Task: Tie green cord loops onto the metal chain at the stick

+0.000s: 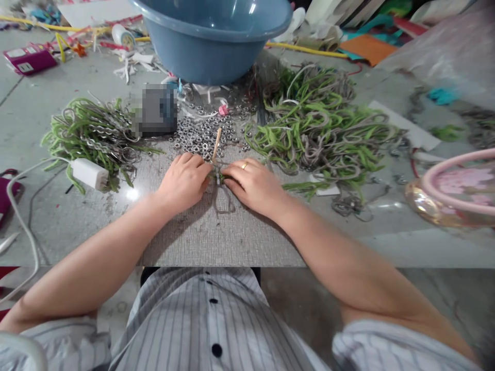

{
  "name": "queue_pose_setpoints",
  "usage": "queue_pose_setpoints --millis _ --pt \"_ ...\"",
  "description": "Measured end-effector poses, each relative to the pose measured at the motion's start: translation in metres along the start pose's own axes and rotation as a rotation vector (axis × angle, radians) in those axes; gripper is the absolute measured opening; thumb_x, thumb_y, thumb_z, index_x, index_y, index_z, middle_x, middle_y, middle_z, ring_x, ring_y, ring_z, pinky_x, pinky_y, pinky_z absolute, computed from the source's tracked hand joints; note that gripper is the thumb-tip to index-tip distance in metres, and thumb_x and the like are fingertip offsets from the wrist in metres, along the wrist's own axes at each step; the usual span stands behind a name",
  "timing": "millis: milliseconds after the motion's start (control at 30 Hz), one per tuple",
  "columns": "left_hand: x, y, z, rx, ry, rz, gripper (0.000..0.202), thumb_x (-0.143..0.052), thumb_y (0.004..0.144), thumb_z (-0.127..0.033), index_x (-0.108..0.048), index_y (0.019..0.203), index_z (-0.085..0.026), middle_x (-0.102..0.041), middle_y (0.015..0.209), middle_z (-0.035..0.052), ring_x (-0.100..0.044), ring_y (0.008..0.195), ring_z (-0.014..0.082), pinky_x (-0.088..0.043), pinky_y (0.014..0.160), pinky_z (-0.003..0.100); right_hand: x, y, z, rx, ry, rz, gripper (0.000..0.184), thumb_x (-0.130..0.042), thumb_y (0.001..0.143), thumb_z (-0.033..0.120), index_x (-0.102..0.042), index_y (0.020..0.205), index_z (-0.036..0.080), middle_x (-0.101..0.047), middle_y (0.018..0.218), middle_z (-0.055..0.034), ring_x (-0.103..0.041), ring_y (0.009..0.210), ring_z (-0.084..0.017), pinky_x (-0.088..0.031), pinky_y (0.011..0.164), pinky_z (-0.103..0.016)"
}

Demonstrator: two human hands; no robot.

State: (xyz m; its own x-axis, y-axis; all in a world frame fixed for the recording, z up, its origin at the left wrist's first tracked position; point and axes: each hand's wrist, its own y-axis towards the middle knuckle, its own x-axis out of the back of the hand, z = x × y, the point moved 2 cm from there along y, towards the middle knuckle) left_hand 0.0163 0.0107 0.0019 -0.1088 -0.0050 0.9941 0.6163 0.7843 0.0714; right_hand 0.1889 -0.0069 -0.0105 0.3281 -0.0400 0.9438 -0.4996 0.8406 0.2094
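Note:
My left hand (182, 181) and my right hand (257, 186) meet over the table's near half, fingertips almost touching. Between them is a grey and green cord (224, 208), its grey loop lying on the table toward me. The fingers of both hands are closed, pinching the cord from either side. A gold ring is on my right hand. A thin wooden stick (217, 143) slants up from between the fingertips; its lower end is hidden there. Just beyond lie many small metal rings (189, 135), loosely heaped.
A large blue basin (216, 56) stands behind the metal rings. Bundles of green and grey cords (317, 123) lie at right, with another bundle (87, 126) at left beside a white charger plug (88, 174). A pink-handled object (460, 188) sits far right.

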Motion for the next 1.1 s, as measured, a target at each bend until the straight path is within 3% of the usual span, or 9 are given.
queue_pose_setpoints --millis 233,400,533,767,967,1100 --pt "-0.001 0.000 -0.003 -0.033 0.031 0.052 0.027 -0.038 0.092 -0.016 -0.064 0.092 -0.013 -0.066 0.094 0.0123 -0.059 0.096 0.0250 -0.045 0.083 0.036 -0.003 0.000 0.000 0.016 -0.019 0.046 0.022 -0.046 0.095 0.025 -0.066 0.091 0.016 -0.067 0.095 -0.0108 -0.057 0.096 -0.025 -0.044 0.087 -0.037" --pt "0.008 -0.006 -0.010 0.130 0.076 0.223 0.028 -0.037 0.090 -0.016 -0.061 0.106 -0.014 -0.068 0.080 0.0101 -0.066 0.076 0.0257 -0.049 0.070 0.037 0.001 -0.002 0.002 0.039 -0.120 0.120 0.023 -0.044 0.096 0.023 -0.065 0.091 0.014 -0.066 0.093 -0.0124 -0.056 0.089 -0.024 -0.042 0.079 -0.034" --pt "0.011 -0.009 -0.012 0.157 0.064 0.306 0.032 -0.037 0.088 -0.014 -0.058 0.111 -0.016 -0.070 0.082 0.0106 -0.069 0.080 0.0264 -0.051 0.070 0.036 0.005 -0.003 0.003 0.035 -0.201 0.175 0.021 -0.044 0.095 0.019 -0.064 0.089 0.013 -0.065 0.091 -0.0125 -0.057 0.087 -0.024 -0.040 0.075 -0.034" --pt "0.014 -0.009 -0.009 0.201 0.104 0.314 0.039 -0.037 0.086 -0.017 -0.060 0.118 -0.025 -0.072 0.087 0.0099 -0.070 0.084 0.0285 -0.051 0.071 0.039 0.012 -0.004 0.001 0.025 -0.214 0.200 0.021 -0.043 0.094 0.018 -0.062 0.086 0.016 -0.065 0.089 -0.0116 -0.057 0.083 -0.023 -0.038 0.073 -0.034" --pt "0.014 -0.007 -0.015 0.222 0.070 0.262 0.036 -0.035 0.091 -0.035 -0.062 0.110 -0.021 -0.072 0.085 0.0093 -0.070 0.082 0.0278 -0.051 0.070 0.037 0.010 -0.003 0.004 -0.093 -0.045 0.120 0.016 -0.046 0.091 0.018 -0.061 0.094 0.016 -0.068 0.087 -0.0091 -0.060 0.082 -0.022 -0.039 0.076 -0.033" --pt "0.010 -0.008 -0.017 0.223 0.062 0.253 0.042 -0.037 0.092 -0.046 -0.059 0.112 -0.018 -0.072 0.085 0.0090 -0.070 0.084 0.0266 -0.051 0.071 0.035 0.003 -0.002 0.007 -0.153 0.025 0.159 0.022 -0.054 0.090 0.029 -0.061 0.105 0.014 -0.068 0.078 -0.0060 -0.062 0.075 -0.021 -0.039 0.078 -0.033"
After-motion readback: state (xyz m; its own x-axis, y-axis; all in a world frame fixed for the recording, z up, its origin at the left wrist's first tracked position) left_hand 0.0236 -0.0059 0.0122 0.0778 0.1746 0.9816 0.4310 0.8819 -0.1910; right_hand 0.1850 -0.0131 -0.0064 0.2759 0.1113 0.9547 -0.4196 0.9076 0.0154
